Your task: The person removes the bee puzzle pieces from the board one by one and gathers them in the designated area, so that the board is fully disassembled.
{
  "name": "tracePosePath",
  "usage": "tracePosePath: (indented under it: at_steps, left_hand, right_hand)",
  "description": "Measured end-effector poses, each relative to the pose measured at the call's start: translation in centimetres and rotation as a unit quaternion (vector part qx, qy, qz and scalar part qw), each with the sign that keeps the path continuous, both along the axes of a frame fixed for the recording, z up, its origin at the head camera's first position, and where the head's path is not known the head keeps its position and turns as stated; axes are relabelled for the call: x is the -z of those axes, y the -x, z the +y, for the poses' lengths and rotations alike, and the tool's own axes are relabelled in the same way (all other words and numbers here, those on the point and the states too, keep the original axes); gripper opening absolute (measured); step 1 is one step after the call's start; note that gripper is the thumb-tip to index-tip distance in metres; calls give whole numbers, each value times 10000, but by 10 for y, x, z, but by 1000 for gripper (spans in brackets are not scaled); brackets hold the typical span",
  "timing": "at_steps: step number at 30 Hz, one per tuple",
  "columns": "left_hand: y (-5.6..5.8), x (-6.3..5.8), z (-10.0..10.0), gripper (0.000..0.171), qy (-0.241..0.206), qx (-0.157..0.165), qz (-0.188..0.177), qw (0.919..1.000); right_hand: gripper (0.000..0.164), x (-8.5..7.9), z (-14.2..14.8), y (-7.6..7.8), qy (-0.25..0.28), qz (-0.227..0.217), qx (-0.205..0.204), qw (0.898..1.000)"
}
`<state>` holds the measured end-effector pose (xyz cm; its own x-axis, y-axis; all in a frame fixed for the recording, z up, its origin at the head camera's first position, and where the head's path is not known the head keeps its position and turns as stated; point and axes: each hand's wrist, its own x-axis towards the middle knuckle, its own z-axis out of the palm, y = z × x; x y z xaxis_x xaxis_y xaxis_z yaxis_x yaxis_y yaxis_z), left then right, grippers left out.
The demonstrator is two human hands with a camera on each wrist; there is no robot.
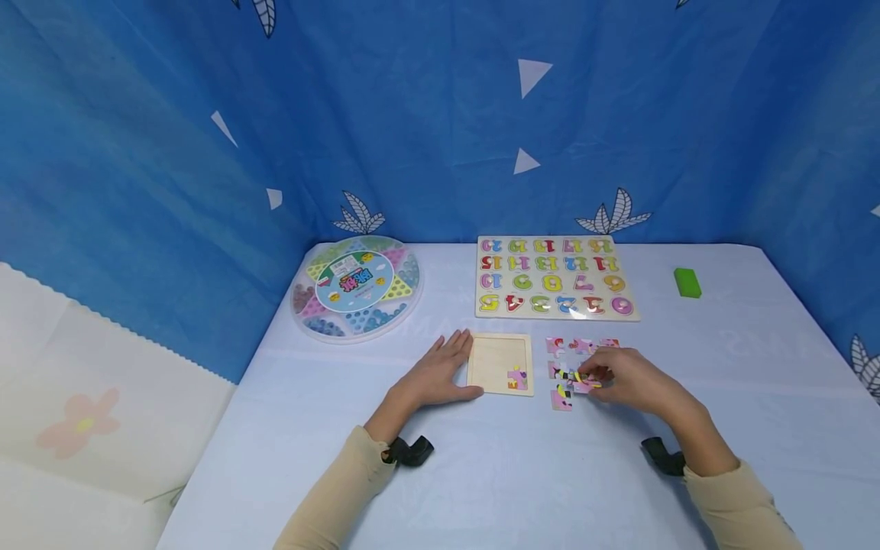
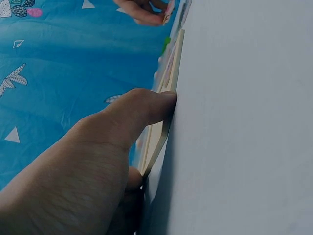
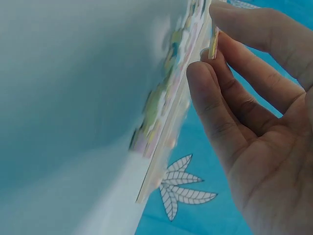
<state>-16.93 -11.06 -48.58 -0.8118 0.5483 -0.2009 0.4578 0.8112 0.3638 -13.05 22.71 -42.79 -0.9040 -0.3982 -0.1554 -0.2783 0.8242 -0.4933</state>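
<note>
My left hand (image 1: 438,373) rests along the left side of a small wooden puzzle tray (image 1: 491,354), fingers extended at its far corner. In the left wrist view the thumb (image 2: 161,105) touches the tray's near edge. One pink puzzle piece (image 1: 517,378) lies in the tray's near right corner. To the right, my right hand (image 1: 629,378) pinches a thin puzzle piece (image 3: 213,44) between thumb and fingers, raised off the table in the right wrist view. Below and beside that hand lie several loose pink, yellow and black pieces (image 1: 561,398), some partly hidden by it.
Behind the tray lies a wooden number board (image 1: 558,315) with colourful numerals. A round Chinese checkers box (image 1: 356,284) sits at the back left, and a green block (image 1: 687,283) at the back right. Blue patterned cloth (image 1: 412,114) hangs behind the white-covered table (image 1: 522,473).
</note>
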Motion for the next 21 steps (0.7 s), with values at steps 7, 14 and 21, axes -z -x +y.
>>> tracePosePath:
  at_steps: [7, 14, 21]
  left_hand:
    - [-1, -2, 0, 98, -70, 13, 15, 10000]
    - [-1, -2, 0, 99, -36, 6, 4, 10000]
    - [0, -1, 0, 98, -30, 11, 22, 10000]
  right_hand:
    - [31, 5, 11, -6, 33, -83, 76, 9999]
    - [28, 6, 16, -11, 145, -192, -36, 9997]
    - [27, 10, 18, -13, 245, -260, -157, 9992]
